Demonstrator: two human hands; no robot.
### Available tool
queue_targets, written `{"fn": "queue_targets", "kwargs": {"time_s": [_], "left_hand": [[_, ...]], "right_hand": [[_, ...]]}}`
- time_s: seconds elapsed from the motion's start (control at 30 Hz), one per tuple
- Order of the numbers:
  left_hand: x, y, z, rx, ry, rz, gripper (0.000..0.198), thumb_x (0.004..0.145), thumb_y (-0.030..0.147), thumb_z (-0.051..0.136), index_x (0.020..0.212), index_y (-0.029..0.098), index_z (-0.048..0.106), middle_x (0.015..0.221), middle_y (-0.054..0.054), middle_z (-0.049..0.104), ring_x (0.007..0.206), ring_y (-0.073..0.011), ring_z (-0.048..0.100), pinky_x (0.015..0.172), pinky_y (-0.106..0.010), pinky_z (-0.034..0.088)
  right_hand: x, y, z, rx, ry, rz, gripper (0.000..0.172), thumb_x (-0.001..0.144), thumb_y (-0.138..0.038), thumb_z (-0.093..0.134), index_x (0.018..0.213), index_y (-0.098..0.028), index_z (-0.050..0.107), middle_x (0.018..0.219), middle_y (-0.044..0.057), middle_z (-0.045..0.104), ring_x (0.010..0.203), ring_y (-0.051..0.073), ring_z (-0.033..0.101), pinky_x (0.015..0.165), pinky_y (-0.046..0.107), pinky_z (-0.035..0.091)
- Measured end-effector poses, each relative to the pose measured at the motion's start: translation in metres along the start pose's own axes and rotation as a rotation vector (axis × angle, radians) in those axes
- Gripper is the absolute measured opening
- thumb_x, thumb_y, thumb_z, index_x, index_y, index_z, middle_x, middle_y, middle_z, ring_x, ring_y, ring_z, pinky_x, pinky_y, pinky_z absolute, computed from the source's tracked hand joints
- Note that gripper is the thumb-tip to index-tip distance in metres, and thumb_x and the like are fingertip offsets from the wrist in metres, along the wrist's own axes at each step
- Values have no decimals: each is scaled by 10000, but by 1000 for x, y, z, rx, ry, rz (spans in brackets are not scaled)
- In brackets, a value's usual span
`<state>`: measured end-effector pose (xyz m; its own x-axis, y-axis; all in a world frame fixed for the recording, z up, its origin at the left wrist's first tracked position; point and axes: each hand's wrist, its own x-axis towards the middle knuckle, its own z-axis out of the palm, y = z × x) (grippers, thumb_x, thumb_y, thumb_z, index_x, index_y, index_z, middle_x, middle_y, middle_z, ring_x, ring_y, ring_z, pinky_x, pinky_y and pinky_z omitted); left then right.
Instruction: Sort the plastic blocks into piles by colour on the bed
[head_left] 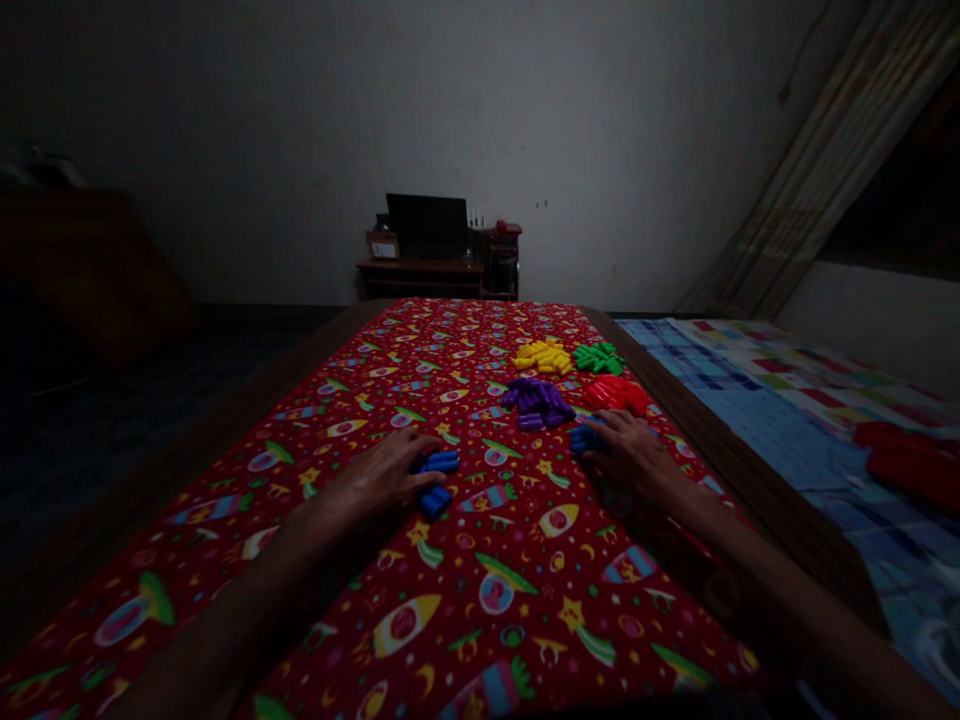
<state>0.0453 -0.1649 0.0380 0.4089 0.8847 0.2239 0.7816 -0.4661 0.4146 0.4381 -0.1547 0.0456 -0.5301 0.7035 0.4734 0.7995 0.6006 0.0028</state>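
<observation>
On the red patterned cloth (480, 560), my left hand (390, 470) rests with its fingers around a few blue pieces (436, 500). My right hand (630, 450) lies over another group of blue pieces (585, 437), its fingers bent down onto them and partly hiding them. Just beyond the right hand is a pile of red pieces (615, 394). Purple pieces (537, 402) are heaped to the left of that pile. Farther back sit a yellow pile (543, 356) and a green pile (598, 357), side by side.
A dark screen (428, 227) stands on a small desk (420, 267) against the far wall. To the right lie checked blankets (750, 400) with a red cloth item (911, 462). A wooden cabinet (82, 270) is at the left, and a curtain (817, 150) hangs at the right.
</observation>
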Motion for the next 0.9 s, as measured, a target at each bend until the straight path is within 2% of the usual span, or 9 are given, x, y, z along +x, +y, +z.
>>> {"fn": "queue_targets", "kwargs": {"time_s": [0.1,0.2,0.3,0.37,0.43,0.6,0.67,0.8,0.9], "left_hand": [[0,5,-5,20,-47,-43,388,824,488,564,1112,245,657,1060,-80,645,955,-243,616,855,-343,474],[4,6,-2,10,-15,-37,342,814,470,572,1033,234,688,1003,-88,667,912,-259,632,808,-348,480],[8,2,4,-10,29,-32,315,787,481,595,961,244,708,927,-83,684,848,-262,641,747,-341,485],[10,-1,7,-26,40,-33,305,776,485,602,945,254,709,906,-74,692,830,-252,642,735,-330,484],[11,-2,9,-43,52,-33,304,769,480,609,953,257,705,915,-68,696,836,-243,641,752,-325,483],[14,0,9,-84,57,-25,289,769,456,621,950,247,702,934,-55,696,847,-228,640,765,-308,476],[15,2,8,-77,63,-28,292,767,466,623,941,245,702,929,-54,695,841,-228,639,745,-300,475],[17,7,9,-60,76,-33,307,768,467,621,957,238,695,951,-59,694,851,-238,639,755,-309,475],[18,11,11,-70,104,-31,319,780,453,608,988,224,684,985,-67,688,884,-245,637,789,-322,473]], "right_hand": [[-8,12,-9,45,95,59,318,884,-331,552,1159,-194,636,1155,134,658,1033,276,612,863,440,500],[-16,31,-16,27,153,214,294,899,-311,493,1094,-175,665,1019,137,706,903,255,662,788,387,512],[-25,49,-15,-66,42,350,276,859,-272,508,1037,-162,687,882,131,725,776,241,676,673,325,494],[-29,55,-13,-63,-57,383,253,834,-263,529,1003,-178,697,840,106,729,720,214,672,609,276,468],[-32,56,-12,-14,-82,389,248,843,-283,521,984,-185,700,838,92,732,688,191,667,577,250,451],[-30,43,-16,126,121,375,334,861,-388,527,1063,-170,678,969,121,730,796,229,686,661,305,509],[-27,32,-17,191,161,352,360,862,-403,537,1110,-172,658,1002,122,724,819,231,686,688,320,524],[-24,14,-13,301,122,260,337,870,-355,544,1146,-181,629,1033,110,708,866,228,678,748,351,538],[-25,10,-9,337,97,190,322,860,-309,553,1148,-180,618,1081,120,688,935,238,662,799,378,535]]}}
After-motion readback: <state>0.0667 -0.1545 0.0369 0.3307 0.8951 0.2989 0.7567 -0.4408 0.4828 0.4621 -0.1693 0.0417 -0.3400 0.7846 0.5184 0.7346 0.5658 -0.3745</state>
